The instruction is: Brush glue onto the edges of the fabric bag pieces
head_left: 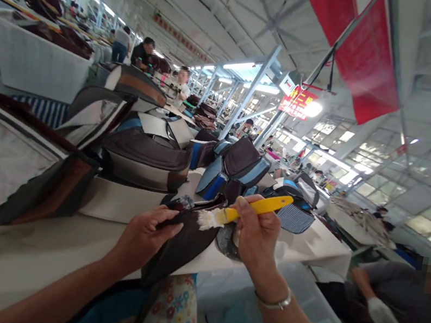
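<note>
Brush [268, 206] grasped in my right hand [256, 232], bristles [209, 219] over dark panel [185, 244]; my left hand [152, 228] pinches panel's edge, left of brush. I judge brushing step in hand; next move calls for steady panel, light bristle pressure.
</note>
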`<state>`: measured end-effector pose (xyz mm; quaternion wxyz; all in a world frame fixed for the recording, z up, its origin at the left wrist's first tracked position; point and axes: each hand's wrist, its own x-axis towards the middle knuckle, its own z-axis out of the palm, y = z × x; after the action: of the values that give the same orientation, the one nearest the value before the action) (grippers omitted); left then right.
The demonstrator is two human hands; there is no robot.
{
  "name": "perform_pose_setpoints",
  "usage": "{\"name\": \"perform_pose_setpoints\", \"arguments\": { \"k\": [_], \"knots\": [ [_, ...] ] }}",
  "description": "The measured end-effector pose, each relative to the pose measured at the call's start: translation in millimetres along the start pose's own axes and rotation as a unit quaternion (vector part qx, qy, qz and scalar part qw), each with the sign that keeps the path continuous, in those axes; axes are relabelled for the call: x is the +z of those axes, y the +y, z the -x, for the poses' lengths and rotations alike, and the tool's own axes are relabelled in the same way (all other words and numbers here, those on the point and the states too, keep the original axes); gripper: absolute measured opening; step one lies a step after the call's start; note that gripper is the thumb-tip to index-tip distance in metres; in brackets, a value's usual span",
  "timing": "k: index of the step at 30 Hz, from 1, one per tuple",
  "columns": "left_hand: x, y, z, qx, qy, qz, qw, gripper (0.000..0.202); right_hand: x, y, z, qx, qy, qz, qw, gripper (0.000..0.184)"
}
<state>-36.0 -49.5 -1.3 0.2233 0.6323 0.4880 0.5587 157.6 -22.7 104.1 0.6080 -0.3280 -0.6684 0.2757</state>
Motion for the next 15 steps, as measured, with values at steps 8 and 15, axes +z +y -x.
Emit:
{"name": "perform_pose_setpoints", "arguments": {
  "k": [8,15],
  "knots": [
    [-13.7,15.2,0.8,-0.058,-0.040,0.062,0.996,0.023,33.2,2.4,-26.4,-0.124,-0.060,0.153,0.979,0.027],
    [-17.3,10.1,-1.8,-0.123,-0.036,0.126,0.984,0.026,33.1,2.6,-13.5,-0.246,-0.141,0.183,0.941,0.017]
  ]
}}
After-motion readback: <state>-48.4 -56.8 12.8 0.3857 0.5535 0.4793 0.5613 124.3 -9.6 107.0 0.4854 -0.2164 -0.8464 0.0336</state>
